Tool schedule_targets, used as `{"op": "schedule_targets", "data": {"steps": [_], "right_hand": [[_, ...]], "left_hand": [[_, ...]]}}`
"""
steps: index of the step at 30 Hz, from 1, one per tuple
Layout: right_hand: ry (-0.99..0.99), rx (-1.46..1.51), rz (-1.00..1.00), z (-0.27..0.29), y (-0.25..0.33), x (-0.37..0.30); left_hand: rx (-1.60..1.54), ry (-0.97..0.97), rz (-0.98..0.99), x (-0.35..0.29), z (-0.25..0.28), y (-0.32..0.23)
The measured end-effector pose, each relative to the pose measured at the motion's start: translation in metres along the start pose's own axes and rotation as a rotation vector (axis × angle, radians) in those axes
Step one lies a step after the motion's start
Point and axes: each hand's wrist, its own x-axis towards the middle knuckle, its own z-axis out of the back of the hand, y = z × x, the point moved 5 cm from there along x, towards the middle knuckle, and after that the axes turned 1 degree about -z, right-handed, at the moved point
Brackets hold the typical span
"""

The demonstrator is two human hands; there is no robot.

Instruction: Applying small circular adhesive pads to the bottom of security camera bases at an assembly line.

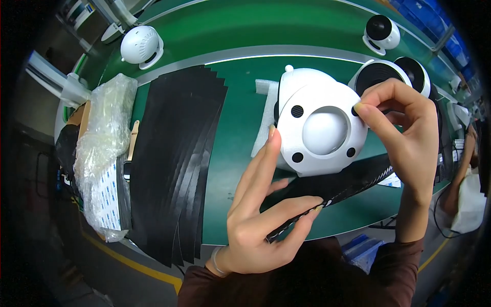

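Note:
A white rounded device (307, 84) rests on the green table, its flat ring-shaped base facing up around a round hollow. Black round pads (297, 111) sit on the base, spaced around the hollow. At the ring's upper right, my right hand (411, 128) has thumb and forefinger closed on another black round pad (355, 110), partly hidden by the fingertips and touching the base. My left hand (266, 225) grips a glossy black strip (353, 179) between its lower fingers, while one raised fingertip touches the device's left side. White foam (262, 128) lies partly under the device.
Left of the device lies a fanned stack of black sheets (171, 153), beside a bubble-wrapped bundle (107, 112). Similar white devices stand at far left (140, 46), far right (381, 33) and behind my right hand (381, 74). Another person's arm (463, 169) shows at the right edge.

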Motion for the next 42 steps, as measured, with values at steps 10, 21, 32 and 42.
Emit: {"op": "schedule_targets", "data": {"steps": [10, 21, 32, 42], "right_hand": [[0.328, 0.161, -0.166, 0.008, -0.018, 0.029], [1.058, -0.182, 0.295, -0.058, 0.036, 0.073], [-0.014, -0.739, 0.94, -0.103, 0.001, 0.185], [0.437, -1.094, 0.194, -0.114, -0.142, 0.221]], "left_hand": [[-0.002, -0.019, 0.001, -0.002, -0.002, 0.004], [-0.099, -0.078, 0.035, -0.004, 0.004, 0.01], [-0.312, -0.064, 0.108, -0.044, 0.007, 0.032], [-0.373, -0.115, 0.077, -0.042, 0.005, 0.028]]}}
